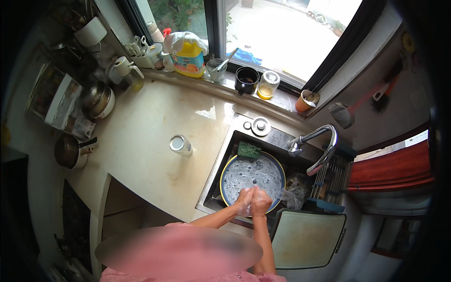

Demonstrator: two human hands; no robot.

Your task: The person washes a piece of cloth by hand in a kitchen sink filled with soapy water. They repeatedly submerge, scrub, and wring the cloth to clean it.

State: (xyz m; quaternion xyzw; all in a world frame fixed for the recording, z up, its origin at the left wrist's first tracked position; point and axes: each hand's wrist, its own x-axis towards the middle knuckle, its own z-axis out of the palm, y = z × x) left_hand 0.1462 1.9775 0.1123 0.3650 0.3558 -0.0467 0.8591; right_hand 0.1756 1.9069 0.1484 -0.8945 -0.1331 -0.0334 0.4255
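Observation:
My left hand (243,202) and my right hand (260,203) are pressed together over the near edge of a round basin (222,190) with a blue and yellow rim. Both are closed, with wet fingers curled against each other. Whatever may be between them is hidden. Foamy water (251,174) fills the basin, which sits inside a steel sink (216,188). At the basin's far edge lies a green scrubbing cloth (248,150). Clear plastic (297,190) bunches up beside the basin, to the right of my right hand.
The curved faucet (331,145) arches over the sink's right side. A drying rack (329,181) and cutting board (307,239) lie right of it. On the counter (141,127) stands a glass jar (181,145). A yellow detergent jug (189,58) and black mug (246,80) line the windowsill.

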